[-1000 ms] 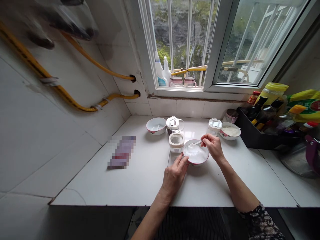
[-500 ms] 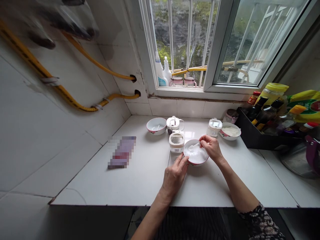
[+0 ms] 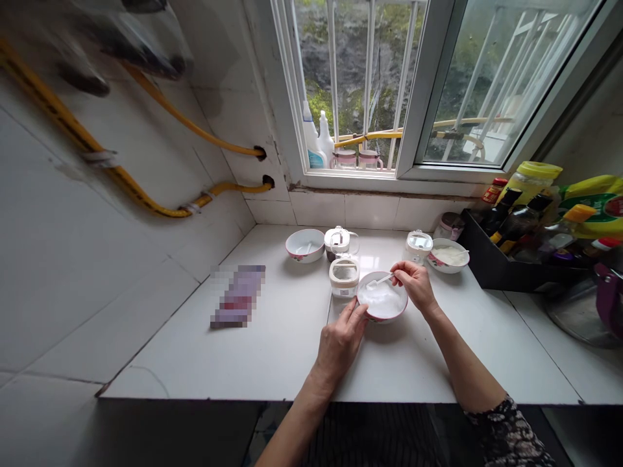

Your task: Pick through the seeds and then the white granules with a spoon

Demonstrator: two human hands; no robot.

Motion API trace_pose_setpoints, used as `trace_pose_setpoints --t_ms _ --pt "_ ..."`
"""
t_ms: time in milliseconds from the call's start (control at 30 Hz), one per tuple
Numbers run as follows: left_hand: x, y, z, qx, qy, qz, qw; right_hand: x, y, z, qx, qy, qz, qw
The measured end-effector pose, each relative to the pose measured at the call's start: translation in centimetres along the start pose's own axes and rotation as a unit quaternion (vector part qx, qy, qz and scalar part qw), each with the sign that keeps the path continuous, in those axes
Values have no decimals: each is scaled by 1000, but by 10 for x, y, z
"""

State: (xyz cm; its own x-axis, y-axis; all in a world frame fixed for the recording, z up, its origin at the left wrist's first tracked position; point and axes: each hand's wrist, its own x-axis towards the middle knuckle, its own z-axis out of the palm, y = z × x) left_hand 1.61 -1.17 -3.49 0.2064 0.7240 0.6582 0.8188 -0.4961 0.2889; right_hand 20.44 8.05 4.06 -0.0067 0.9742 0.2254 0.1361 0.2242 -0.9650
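A bowl [image 3: 400,312] with a reddish rim stands on the counter, holding a white powdery or grainy substance [image 3: 382,299]. My left hand [image 3: 342,339] grips its near left rim, fingertips on the edge. Between the closed fingers of my right hand [image 3: 413,283] is the handle of a small white spoon [image 3: 380,281], whose head rests in the white substance. Close behind my left hand, touching or nearly touching the bowl, is a clear seasoning jar [image 3: 344,277] with a beige-rimmed lid.
Behind stand a floral bowl [image 3: 305,248] with a spoon, a dark-filled seasoning jar [image 3: 337,242], another clear jar [image 3: 418,246] and a bowl of white contents [image 3: 448,257]. A black box of bottles [image 3: 516,269] sits right, near a pot [image 3: 579,314]. A pixelated purplish item [image 3: 238,297] lies left.
My right hand and the spoon have shifted slightly to the right within the bowl. My left hand stays on the rim.
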Motion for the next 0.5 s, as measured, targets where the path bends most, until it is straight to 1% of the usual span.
trace_pose_setpoints --t_ms 133,267,367,433,500 --pt "-1 -1 1 3 -9 -6 1000 1 1 1 12 7 5 1000" --pt "0 0 2 10 -1 -2 1000 5 0 -1 43 7 31 999" --pt "1 1 2 14 5 1 1000 7 -3 4 70 15 37 997" --pt "2 2 1 17 10 4 1000 6 -6 12 77 20 17 997" --pt "2 3 1 22 17 5 1000 3 -10 21 58 19 -25 998"
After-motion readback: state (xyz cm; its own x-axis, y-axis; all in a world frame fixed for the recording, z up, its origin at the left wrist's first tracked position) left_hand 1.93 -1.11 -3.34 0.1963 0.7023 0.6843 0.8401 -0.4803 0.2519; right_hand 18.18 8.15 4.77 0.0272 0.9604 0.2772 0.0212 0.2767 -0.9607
